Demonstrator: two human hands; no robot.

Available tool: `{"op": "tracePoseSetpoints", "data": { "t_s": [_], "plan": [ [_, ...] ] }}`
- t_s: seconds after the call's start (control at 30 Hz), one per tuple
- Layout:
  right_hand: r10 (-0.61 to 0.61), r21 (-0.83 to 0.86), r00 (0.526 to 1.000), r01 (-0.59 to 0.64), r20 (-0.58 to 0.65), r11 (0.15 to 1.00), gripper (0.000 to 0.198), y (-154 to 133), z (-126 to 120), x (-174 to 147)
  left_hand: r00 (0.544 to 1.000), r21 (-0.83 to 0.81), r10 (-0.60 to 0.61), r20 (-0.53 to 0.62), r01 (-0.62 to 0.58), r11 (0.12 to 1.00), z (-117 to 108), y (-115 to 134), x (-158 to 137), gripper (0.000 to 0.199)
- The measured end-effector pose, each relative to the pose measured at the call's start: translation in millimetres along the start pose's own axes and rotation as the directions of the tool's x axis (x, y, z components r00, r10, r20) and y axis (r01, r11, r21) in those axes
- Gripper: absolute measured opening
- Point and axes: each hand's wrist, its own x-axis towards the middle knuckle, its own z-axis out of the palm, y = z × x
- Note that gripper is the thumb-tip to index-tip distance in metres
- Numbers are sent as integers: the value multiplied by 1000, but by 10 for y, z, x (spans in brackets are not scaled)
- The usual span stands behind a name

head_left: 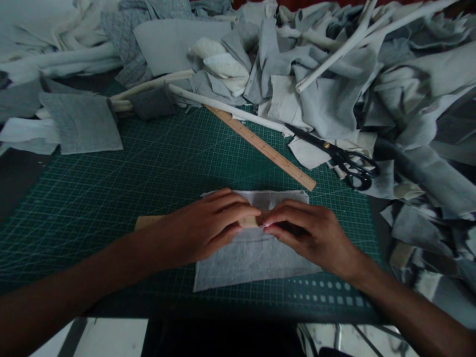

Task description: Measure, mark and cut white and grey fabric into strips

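Left hand, half-closed, holds flat pale-wood strip on grey woven cloth, lower centre; right hand pinched, grip unclear. Uneven pressure could skew strip.

my left fingers cover part of the wood under them, so i can't tell if it's one piece. whatever sits between my right fingers (just a pale speck) is too small to name. the ruler's markings are unreadable; the fabric heap runs out of view.
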Motion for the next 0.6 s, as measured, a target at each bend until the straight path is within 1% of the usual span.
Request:
{"op": "tracePoseSetpoints", "data": {
  "t_s": [0.07,0.17,0.3,0.43,0.53,0.6],
  "plan": [
    [-2,6,1000,2,-5,1000,6,10,0,2,997,54,24,69,-28,998,-108,-108,-73,32],
    [11,-1,1000,-11,-8,1000,5,18,4,-4,993,61,69,93,-75,995,-221,-266,-187,31],
    [32,-49,999,-32,11,998,5,8,0,-25,992,-3,106,62,-106,994,-256,-360,-248,30],
    [-4,-185,999,10,33,983,6,-64,16,-42,992,-81,120,30,-117,990,-245,-368,-223,22],
    [-22,-248,999,33,47,968,7,-182,101,-11,991,-127,131,27,-127,984,-235,-382,-209,20],
    [-41,-242,998,51,43,969,9,-278,195,51,991,-147,135,11,-132,980,-229,-393,-206,21]
  ]
}}
